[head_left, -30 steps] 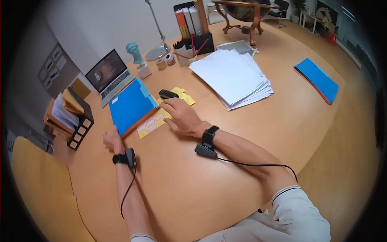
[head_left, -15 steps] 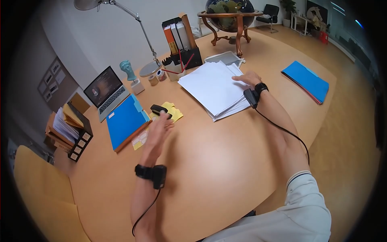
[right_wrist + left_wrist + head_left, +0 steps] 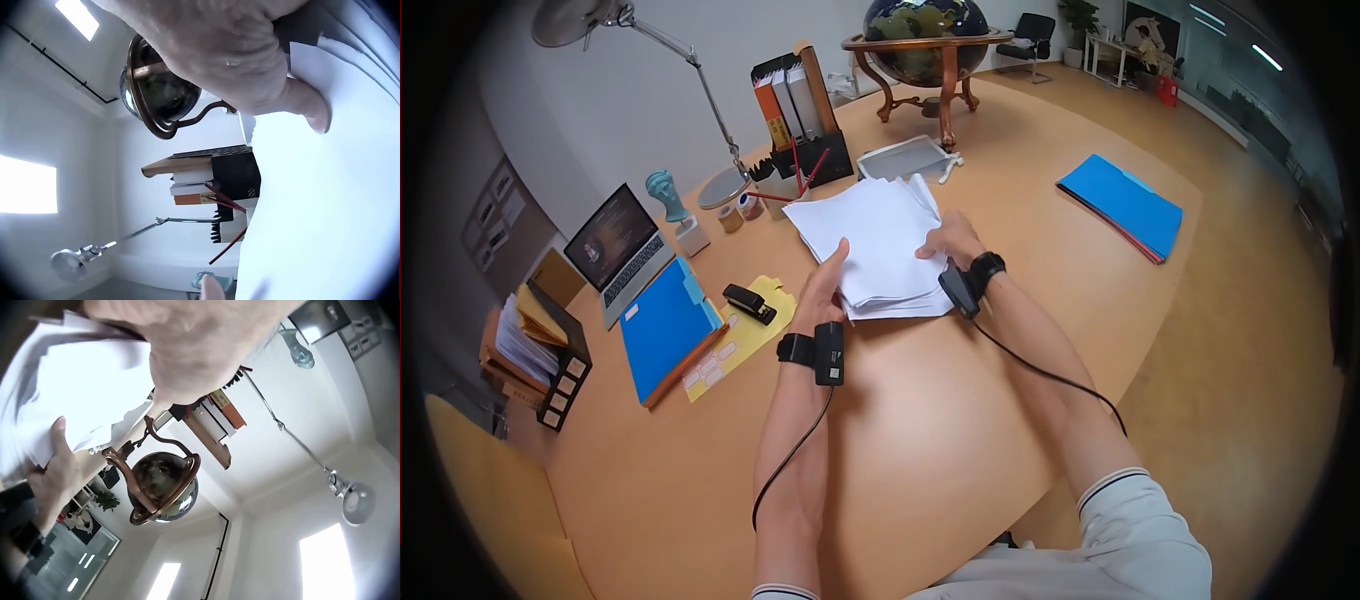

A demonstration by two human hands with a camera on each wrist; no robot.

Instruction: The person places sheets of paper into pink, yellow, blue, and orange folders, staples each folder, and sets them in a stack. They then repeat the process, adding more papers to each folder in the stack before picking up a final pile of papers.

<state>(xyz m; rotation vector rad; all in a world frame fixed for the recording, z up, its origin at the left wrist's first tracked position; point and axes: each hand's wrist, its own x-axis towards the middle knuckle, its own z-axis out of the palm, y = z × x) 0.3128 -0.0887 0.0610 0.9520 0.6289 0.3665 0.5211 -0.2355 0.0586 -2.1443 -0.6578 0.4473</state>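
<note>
A loose stack of white paper (image 3: pixel 870 235) lies between my two hands, its edges uneven and some top-right corners curling up. My left hand (image 3: pixel 824 285) grips the left near side, thumb raised along the edge and the other fingers hidden by the sheets. On the right side my right hand (image 3: pixel 955 240) holds the stack with its thumb pressed on the top sheet, as the right wrist view also shows; its other fingers are out of sight under the paper. In the left wrist view the sheets (image 3: pixel 94 381) fan slightly between both hands.
Left of the paper lie a black stapler (image 3: pixel 750 303), yellow sheets with labels (image 3: pixel 730 352) and a blue folder (image 3: pixel 665 330) by a laptop (image 3: pixel 615 245). Behind stand a grey tray (image 3: pixel 910 160), a pen holder (image 3: pixel 780 190) and a globe (image 3: pixel 925 45). More blue folders (image 3: pixel 1125 205) lie right.
Both hands have left the blue folder and label sheets on the left and moved right to the paper stack. The right hand reached it first; now both hold it, and it looks narrower.
</note>
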